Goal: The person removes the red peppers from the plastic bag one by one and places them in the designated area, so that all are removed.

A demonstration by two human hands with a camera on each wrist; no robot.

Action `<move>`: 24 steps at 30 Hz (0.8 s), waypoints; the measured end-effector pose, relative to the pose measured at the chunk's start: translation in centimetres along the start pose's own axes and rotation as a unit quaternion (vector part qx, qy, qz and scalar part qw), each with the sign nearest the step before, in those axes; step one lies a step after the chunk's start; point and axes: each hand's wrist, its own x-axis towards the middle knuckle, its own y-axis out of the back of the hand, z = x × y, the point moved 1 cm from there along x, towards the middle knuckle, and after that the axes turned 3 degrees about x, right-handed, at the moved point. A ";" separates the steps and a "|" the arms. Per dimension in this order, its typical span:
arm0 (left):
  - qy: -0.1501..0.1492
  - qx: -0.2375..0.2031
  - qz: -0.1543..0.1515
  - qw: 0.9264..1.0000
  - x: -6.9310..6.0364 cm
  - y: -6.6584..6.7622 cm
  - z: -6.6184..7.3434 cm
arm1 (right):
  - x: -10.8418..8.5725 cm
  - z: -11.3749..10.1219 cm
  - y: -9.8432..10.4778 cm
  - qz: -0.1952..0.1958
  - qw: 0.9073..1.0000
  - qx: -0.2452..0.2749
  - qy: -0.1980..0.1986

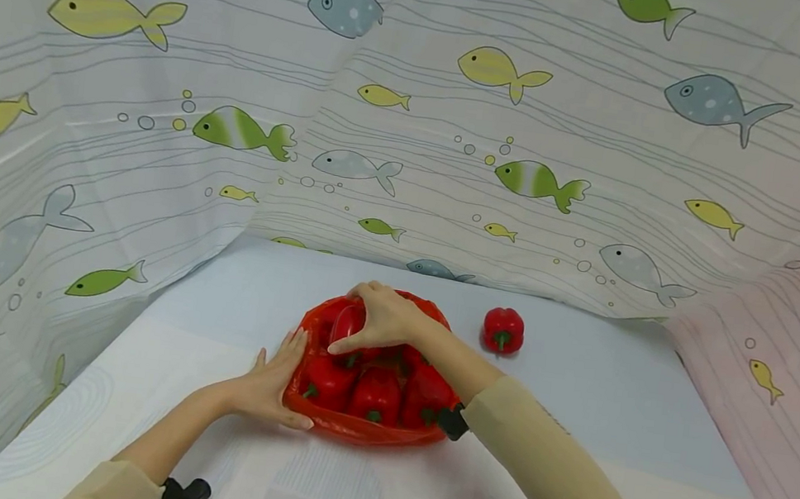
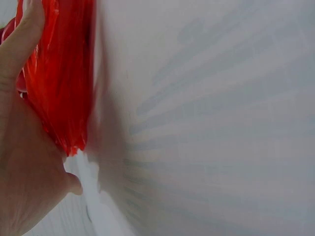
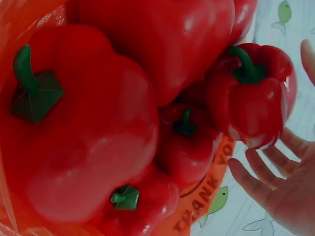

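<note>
A red plastic bag (image 1: 348, 429) with its mouth spread open holds several red bell peppers (image 1: 376, 396). My left hand (image 1: 263, 387) rests against the bag's left side, fingers extended and thumb along the front rim. In the left wrist view, that thumb (image 2: 22, 42) lies beside the red plastic. My right hand (image 1: 384, 318) reaches over the bag's back left part, thumb and fingers spread around one bell pepper (image 1: 348, 322). The right wrist view shows that bell pepper (image 3: 251, 98) near the fingertips (image 3: 256, 160), with the thumb apart from it.
A single red bell pepper (image 1: 503, 331) stands on the white table (image 1: 600, 391), right of the bag. Fish-patterned sheeting (image 1: 416, 118) hangs behind and along both sides. Printed lettering (image 3: 209, 196) shows on the bag in the right wrist view.
</note>
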 end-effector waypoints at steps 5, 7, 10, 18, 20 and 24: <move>-0.001 -0.005 0.001 1.000 0.0 -0.1 0.1 | 0.1 0.1 -0.7 -0.008 1.000 -0.010 -0.007; -0.002 -0.009 0.001 1.000 0.0 -0.2 0.1 | 0.0 0.1 -1.0 -0.012 1.000 -0.013 -0.009; -0.002 -0.009 0.000 1.000 0.0 -0.3 0.1 | -0.1 0.2 -1.5 -0.013 1.000 -0.028 -0.004; -0.001 -0.006 0.005 1.000 0.1 -0.6 0.1 | -0.4 0.2 -2.1 0.016 0.999 -0.047 0.012; 0.000 -0.005 0.007 1.000 0.0 -0.7 0.1 | -0.5 0.2 -2.2 0.027 0.998 -0.046 0.017; 0.002 -0.002 0.009 1.000 -0.1 -0.7 0.2 | -0.9 0.2 -2.4 0.054 0.997 -0.041 0.026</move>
